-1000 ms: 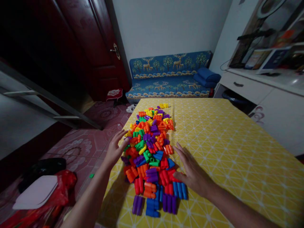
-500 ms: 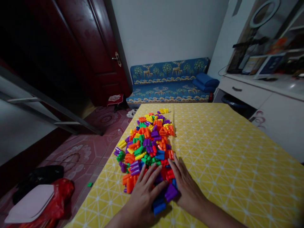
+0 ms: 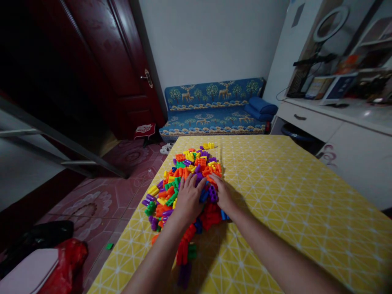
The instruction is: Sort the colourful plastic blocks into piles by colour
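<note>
The pile of plastic blocks [image 3: 190, 163] lies mid-frame on the yellow table [image 3: 290, 196], near its left edge. The left hand [image 3: 187, 199] rests flat on the pile, fingers [image 3: 185, 183] spread. The right hand [image 3: 224, 195], just beside it, lies on the blocks too. Its fingers seem close together, though dim light blurs them.
</note>
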`<state>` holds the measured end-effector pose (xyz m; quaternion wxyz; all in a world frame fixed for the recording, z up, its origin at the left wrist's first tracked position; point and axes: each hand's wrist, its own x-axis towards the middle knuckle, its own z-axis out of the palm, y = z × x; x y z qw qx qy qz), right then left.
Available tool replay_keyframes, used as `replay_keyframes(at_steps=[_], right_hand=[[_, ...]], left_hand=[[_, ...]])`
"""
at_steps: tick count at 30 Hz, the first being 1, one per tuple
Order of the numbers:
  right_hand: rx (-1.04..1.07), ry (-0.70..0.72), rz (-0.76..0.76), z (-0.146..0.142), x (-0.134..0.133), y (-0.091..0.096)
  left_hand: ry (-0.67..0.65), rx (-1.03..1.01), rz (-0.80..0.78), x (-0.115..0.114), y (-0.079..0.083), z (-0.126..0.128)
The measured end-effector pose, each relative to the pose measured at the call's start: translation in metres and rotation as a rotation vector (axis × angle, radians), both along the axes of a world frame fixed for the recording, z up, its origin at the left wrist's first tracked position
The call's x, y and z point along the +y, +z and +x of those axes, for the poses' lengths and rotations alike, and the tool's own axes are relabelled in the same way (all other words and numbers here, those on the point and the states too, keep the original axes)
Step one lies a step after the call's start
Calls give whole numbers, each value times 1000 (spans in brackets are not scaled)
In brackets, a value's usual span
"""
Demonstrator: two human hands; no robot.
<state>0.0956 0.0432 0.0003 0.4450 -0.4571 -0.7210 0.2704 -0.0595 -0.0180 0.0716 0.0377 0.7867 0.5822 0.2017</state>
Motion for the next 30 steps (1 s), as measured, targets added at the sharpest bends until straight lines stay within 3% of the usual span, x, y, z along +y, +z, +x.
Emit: replay_keyframes(at_steps=[4, 6, 8, 12, 15, 17, 21, 23, 25, 28, 30], right_hand=[[73, -140, 8, 27, -25, 2], [-29, -203, 64, 44, -51, -3], [-211, -249, 91, 54, -76, -13], [-429, -227, 62, 37, -95, -27], [-355, -198, 32, 7, -80, -19], [-288, -158, 5, -10, -70, -6], [-191, 144, 42, -18, -58, 20], [-138, 229, 115, -12, -43, 26], [-117, 140, 130, -4, -17, 26], [-164, -106, -33, 0, 27, 20], [-208, -133, -131, -2, 45, 16]], left_hand=[[-74, -144, -9, -25, 19, -34], [4, -231, 34, -39, 19, -58], [191, -314, 109, -47, 8, -81], [601, -437, 189, -42, -38, -116], [654, -513, 147, -33, -68, -126], [642, -563, 118, -29, -77, -128], [623, -663, 101, -29, -80, -129], [614, -726, 94, -31, -79, -131], [618, -770, 88, -31, -79, -133], [637, -771, 112, -27, -83, -137], [645, -742, 139, -24, -87, -140]])
